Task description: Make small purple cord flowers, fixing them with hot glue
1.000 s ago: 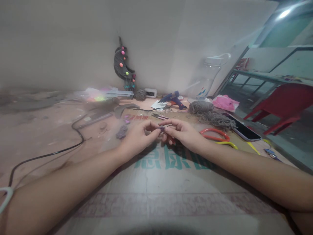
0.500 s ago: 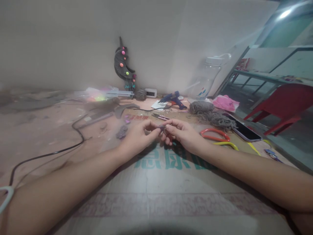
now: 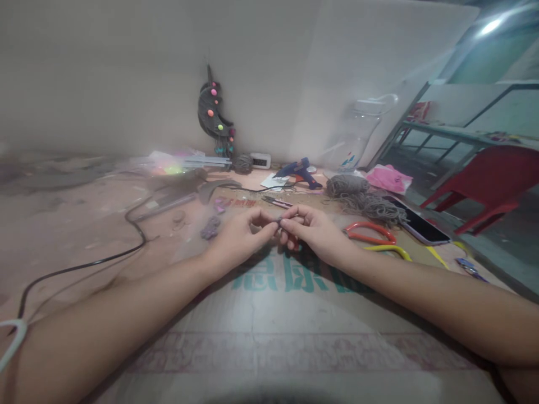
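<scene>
My left hand (image 3: 248,233) and my right hand (image 3: 314,230) meet over the printed cardboard (image 3: 290,314), thumbs and forefingers pinched together. Between the fingertips is a small dark purplish piece (image 3: 278,221), mostly covered, so its kind does not show. Both hands are closed on it. Left of my left hand lies a clump of small purple pieces (image 3: 209,227). Just beyond the fingertips is a slim pointed tool (image 3: 278,202), and to the right of my right hand are red-orange handles (image 3: 373,231) and a yellow handle (image 3: 389,251).
A blue glue gun (image 3: 301,170), grey yarn (image 3: 366,199), a phone (image 3: 421,219) and a clear bottle (image 3: 357,134) stand or lie toward the back right. A black cable (image 3: 105,259) crosses the left side. A decorated grey crescent (image 3: 210,112) hangs on the wall.
My right thumb and fingertips have closed in against the left fingertips, covering more of the small dark piece. Both arms stay nearly in place.
</scene>
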{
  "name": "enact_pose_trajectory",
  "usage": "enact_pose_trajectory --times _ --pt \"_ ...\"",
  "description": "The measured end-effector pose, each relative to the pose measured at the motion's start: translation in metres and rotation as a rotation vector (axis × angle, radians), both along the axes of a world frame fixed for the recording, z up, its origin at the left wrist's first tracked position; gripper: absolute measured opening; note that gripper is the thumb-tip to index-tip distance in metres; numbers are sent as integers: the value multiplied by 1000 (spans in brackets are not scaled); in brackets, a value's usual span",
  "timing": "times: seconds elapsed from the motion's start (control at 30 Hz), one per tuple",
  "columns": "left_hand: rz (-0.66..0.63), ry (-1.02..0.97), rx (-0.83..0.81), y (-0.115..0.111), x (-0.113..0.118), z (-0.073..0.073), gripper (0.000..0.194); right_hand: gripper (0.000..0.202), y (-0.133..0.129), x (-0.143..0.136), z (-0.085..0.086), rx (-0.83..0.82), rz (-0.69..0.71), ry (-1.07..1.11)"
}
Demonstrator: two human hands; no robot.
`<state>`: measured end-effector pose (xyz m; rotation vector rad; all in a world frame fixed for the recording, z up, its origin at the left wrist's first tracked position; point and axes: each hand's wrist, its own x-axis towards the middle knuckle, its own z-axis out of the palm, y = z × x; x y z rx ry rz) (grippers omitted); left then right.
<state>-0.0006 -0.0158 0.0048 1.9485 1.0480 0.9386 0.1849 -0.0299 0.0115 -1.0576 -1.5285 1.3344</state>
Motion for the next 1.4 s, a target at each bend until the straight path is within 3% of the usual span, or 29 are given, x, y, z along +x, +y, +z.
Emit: enact_pose_trajectory --times 0.37,0.57,0.73,0.87,1.4 --pt "-68 -167 -73 3 1 -4 28 23 -1 0 1 6 -31 -45" --pt "1 -188 -59 6 -1 -7 38 23 0 0 1 12 -23 -49" --pt "-46 -84 -2 1 0 0 27 26 0 1 1 8 -30 -36" --pt "-10 -54 -16 -2 1 2 22 27 0 0 2 8 -29 -34" --pt "-2 6 40 0 0 0 21 26 -1 1 3 14 12 -44"
